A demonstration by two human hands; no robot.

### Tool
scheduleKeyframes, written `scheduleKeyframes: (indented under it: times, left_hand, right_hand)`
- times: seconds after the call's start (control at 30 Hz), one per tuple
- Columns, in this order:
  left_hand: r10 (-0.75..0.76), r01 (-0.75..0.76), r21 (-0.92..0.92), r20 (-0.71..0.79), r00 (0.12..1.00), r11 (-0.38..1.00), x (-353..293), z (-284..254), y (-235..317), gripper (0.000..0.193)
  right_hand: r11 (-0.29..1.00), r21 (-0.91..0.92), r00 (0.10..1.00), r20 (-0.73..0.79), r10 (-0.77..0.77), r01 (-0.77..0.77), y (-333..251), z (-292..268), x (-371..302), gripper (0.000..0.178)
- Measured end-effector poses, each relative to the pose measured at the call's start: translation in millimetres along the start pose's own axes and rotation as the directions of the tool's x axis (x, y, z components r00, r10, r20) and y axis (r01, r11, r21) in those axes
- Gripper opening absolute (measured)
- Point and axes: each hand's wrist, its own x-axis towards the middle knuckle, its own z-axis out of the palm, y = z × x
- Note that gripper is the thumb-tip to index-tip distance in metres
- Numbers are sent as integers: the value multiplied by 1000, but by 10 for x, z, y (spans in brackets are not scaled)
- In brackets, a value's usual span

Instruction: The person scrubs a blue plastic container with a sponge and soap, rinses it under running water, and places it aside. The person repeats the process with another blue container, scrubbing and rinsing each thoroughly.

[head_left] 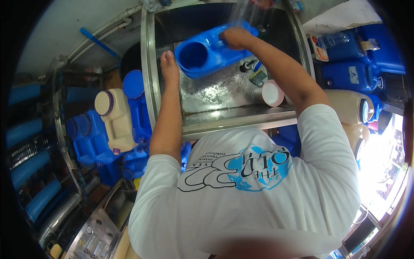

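Note:
A blue plastic water jug (215, 58) is tilted on its side over the stainless steel sink (215, 97), its wide round mouth facing left. My right hand (237, 38) is closed around the jug's handle. Water sprays down from above at the jug's far right end. My left hand (169, 65) is by the sink's left rim, just left of the jug's mouth, fingers stretched out and holding nothing. In the sink, a scrubbing sponge (258, 77) lies near a small dark-and-blue item that I cannot make out. A pink-rimmed white cup (272, 93) lies tipped nearby.
Left of the sink stand a cream jug (118, 121) and several blue jugs (88, 134). More blue containers (349, 75) and a cream jug (345, 103) are stacked at the right. A gauge panel (92, 237) is at the lower left. The sink's metal rim (241, 123) runs before me.

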Motion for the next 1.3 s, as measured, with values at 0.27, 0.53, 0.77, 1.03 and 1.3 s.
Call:
scheduleKeyframes:
  times: [0.27,0.53,0.77,1.03,1.3]
  left_hand:
    - [-193,266,-92,475,859,959,-377,751,3,74]
    - [-118,135,16,585,802,991,-622,640,48,70]
    - [-133,137,7,295,946,991,-325,113,52,54]
    - [-143,157,-78,156,977,985,-262,-186,152,49]
    - [-96,111,-80,180,979,991,-312,-234,183,45]
  right_hand:
    - [834,548,650,-611,451,-63,138,757,-15,48]
    - [342,858,844,173,508,-382,441,345,81,53]
    - [-417,908,665,286,690,42,1002,308,-332,25]
    - [-561,780,651,276,707,278,1287,313,-458,20]
    - [-38,995,746,-42,664,90,-214,270,-863,37]
